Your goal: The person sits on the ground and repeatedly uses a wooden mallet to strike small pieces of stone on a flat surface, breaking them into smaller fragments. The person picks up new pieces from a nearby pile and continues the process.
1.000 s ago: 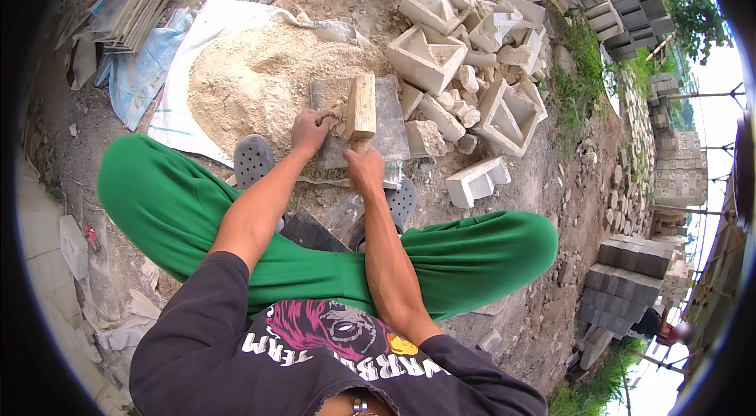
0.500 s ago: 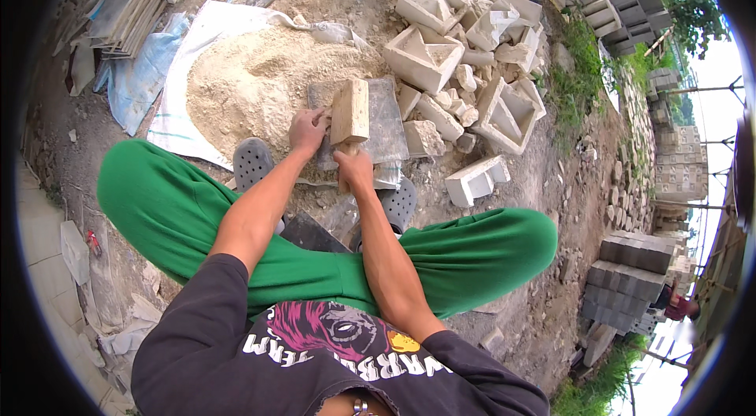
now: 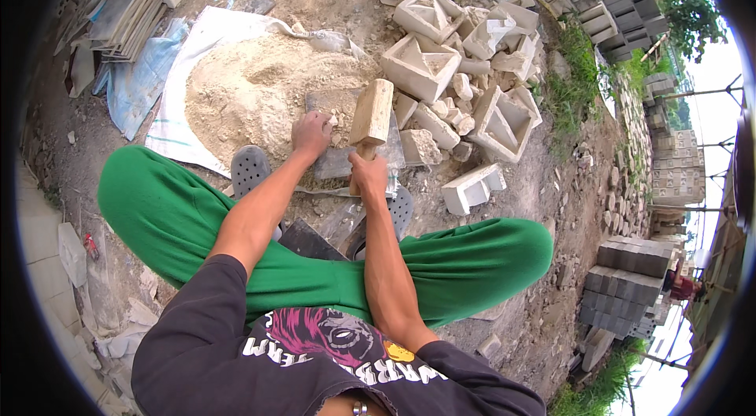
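Observation:
My right hand [image 3: 368, 174] is closed round the handle of a wooden mallet [image 3: 371, 115]. The mallet's block-shaped head is raised over the right part of a flat grey slab [image 3: 339, 163]. My left hand [image 3: 312, 135] rests low over the slab's left part, fingers curled at a small pale chunk [image 3: 334, 118]. Beyond the slab, a heap of crushed tan rubble [image 3: 236, 85] lies on a white sack [image 3: 177, 118].
Broken pale concrete blocks [image 3: 420, 68] and fragments are piled to the right of the slab. A single block piece [image 3: 474, 188] lies nearer my right knee. Stacked boards [image 3: 130, 18] and a blue sheet [image 3: 138, 93] are at the far left. Grey blocks [image 3: 622, 286] stand stacked at right.
The mallet has moved right and its head has risen away from my left hand. My left hand has stayed almost in place, and the small chunk now shows at its fingertips.

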Tool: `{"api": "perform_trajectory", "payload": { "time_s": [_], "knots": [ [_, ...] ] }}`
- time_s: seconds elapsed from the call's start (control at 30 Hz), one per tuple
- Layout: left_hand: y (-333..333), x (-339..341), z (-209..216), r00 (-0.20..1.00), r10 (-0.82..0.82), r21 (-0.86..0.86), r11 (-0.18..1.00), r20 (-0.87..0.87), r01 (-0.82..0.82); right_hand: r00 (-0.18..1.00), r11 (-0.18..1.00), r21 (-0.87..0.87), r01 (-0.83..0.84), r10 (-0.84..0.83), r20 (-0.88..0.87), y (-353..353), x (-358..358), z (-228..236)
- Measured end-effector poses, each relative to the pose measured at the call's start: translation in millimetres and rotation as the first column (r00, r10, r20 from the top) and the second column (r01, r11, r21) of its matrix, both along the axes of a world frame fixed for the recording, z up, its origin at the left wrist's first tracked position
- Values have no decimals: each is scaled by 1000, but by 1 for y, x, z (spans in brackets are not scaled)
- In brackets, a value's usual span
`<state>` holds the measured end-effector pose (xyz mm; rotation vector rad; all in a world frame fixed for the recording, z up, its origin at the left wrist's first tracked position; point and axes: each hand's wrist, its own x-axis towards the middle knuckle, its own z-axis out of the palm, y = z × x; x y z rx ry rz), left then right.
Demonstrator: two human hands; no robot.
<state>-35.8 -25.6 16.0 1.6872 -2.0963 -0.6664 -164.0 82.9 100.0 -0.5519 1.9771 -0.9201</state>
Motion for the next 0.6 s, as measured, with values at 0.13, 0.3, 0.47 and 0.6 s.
{"api": "perform_trajectory", "payload": {
  "time_s": [0.13,0.3,0.47,0.6],
  "knots": [
    [-10,-1,6,997,-80,10,997,-7,80,999,998,47,-35,37,-37,1,0,-2],
    [-13,-8,6,990,-136,33,990,-27,137,988,997,36,-66,70,-139,0,-2,-23],
    [-20,9,-16,994,-19,88,996,-105,29,995,997,-14,-82,81,-63,-9,7,25],
    [-13,4,-12,985,-99,34,994,-139,105,964,954,-288,-79,0,-267,-17,-4,34]
  ]
}}
